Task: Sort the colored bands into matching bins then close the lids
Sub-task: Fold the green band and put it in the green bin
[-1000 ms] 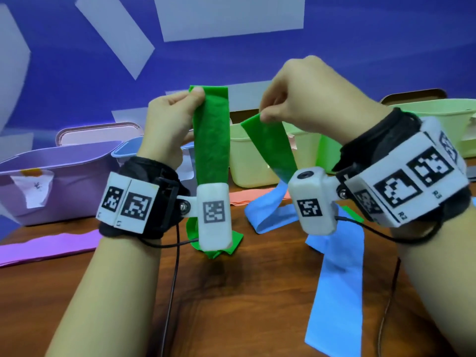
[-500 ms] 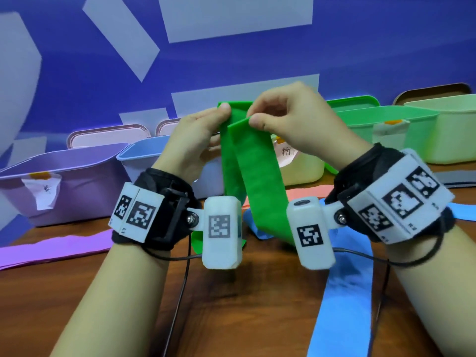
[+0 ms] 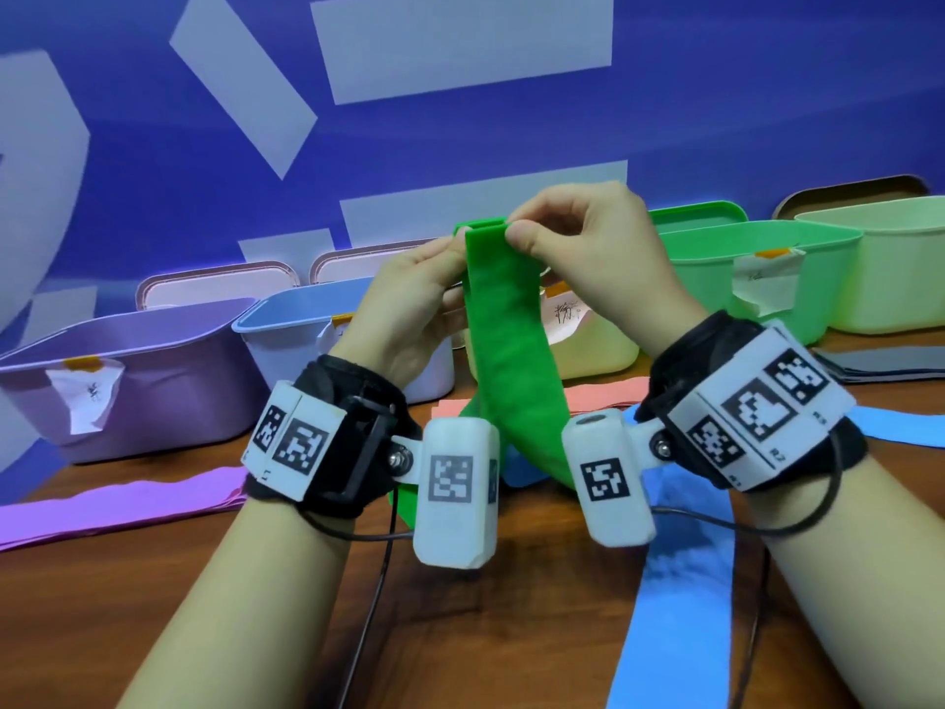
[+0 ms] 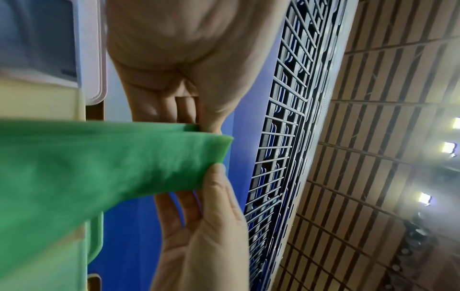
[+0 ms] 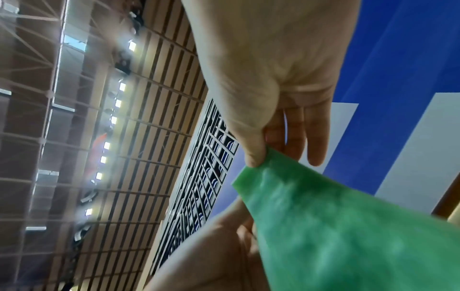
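Hands raised over the table (image 3: 460, 631), we are pinching the folded green band (image 3: 511, 350) between left hand (image 3: 404, 304) and right hand (image 3: 603, 248), ends pressed together.

Green band (image 3: 511, 345) being held doubled over above the table.
Its two ends are meeting at the top; open bins, including the green bin (image 3: 716, 278), are sitting behind.

Pinched band (image 3: 503, 319) solid bright green; bins behind grip: purple (image 3: 153, 371), blue (image 3: 286, 330), pale yellow (image 3: 598, 350), green (image 3: 716, 268)
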The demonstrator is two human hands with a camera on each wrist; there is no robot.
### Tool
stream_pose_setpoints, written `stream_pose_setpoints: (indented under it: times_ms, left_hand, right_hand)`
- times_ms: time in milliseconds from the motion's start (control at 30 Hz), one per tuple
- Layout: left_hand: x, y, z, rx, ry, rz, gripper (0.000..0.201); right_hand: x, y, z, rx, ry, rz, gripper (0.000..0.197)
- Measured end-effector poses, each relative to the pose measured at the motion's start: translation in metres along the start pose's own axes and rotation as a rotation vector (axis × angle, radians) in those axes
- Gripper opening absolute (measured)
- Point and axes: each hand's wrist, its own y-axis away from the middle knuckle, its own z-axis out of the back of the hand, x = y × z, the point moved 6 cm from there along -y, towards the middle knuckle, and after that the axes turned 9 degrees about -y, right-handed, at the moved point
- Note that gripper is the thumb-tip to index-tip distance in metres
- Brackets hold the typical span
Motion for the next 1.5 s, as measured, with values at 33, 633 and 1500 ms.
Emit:
stream_pose_setpoints:
  times_ms: [33, 633, 1500]
  left_hand:
    - [-0.001, 0.001, -0.003, 0.011, 0.019, 0.005, 0.023]
    - [-0.004, 0.006, -0.015, 0.113, 0.016, 0.010, 0.024]
    - [-0.114, 0.010, 0.016, -0.185, -0.156, -0.205, 0.019]
  right_hand:
    - [-0.003, 0.000, 0.002, -0.046, 0.015, -0.007, 0.010]
    - [-0.013, 0.001, 0.004, -0.176, 0.224, -0.023, 0.015]
    - [0.026, 0.034, -0.019, 0.397, -0.497, -0.380, 0.029]
